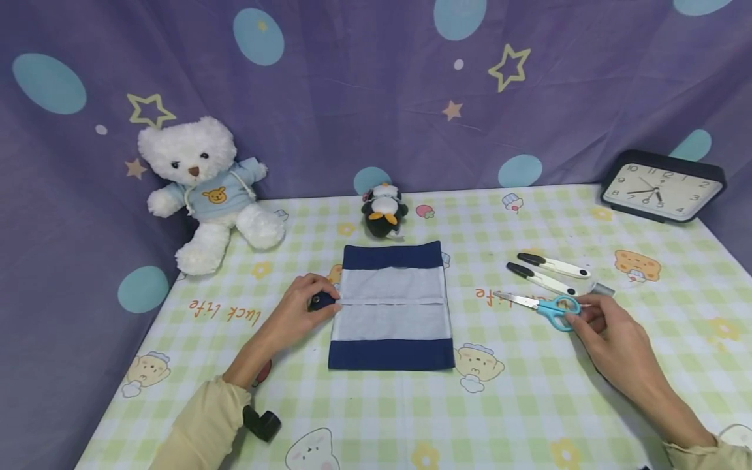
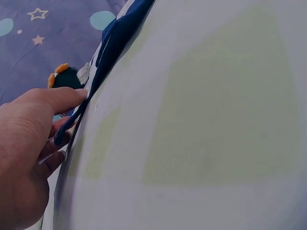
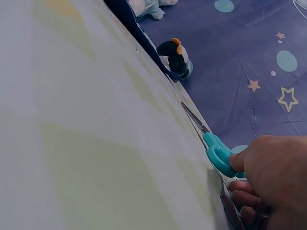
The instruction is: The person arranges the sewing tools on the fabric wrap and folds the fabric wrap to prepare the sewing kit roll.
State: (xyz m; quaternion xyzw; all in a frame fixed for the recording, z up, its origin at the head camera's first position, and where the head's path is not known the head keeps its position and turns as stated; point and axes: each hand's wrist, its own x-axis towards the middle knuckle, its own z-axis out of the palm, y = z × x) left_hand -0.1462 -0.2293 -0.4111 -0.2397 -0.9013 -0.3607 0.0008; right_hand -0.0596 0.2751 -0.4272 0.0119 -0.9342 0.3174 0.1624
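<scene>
Head view: fabric case (image 1: 392, 323) lies open and flat on the checked tablecloth (image 1: 382, 418), left hand (image 1: 296, 308) pinching its navy side tab (image 1: 320, 300), probably to steady it; right hand (image 1: 613, 339) at the scissors (image 1: 545, 307), well to the case's right. Left wrist view: tab gripped between thumb and fingers. Right wrist view: fingertips grasp the turquoise handle (image 3: 211, 141), blades pointing away, presumably for safety.

Scissors (image 1: 542, 305): shiny metal, smooth plastic

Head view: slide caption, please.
The left hand pinches a navy-and-grey fabric case at its edge while the right hand holds blue-handled scissors.
</scene>
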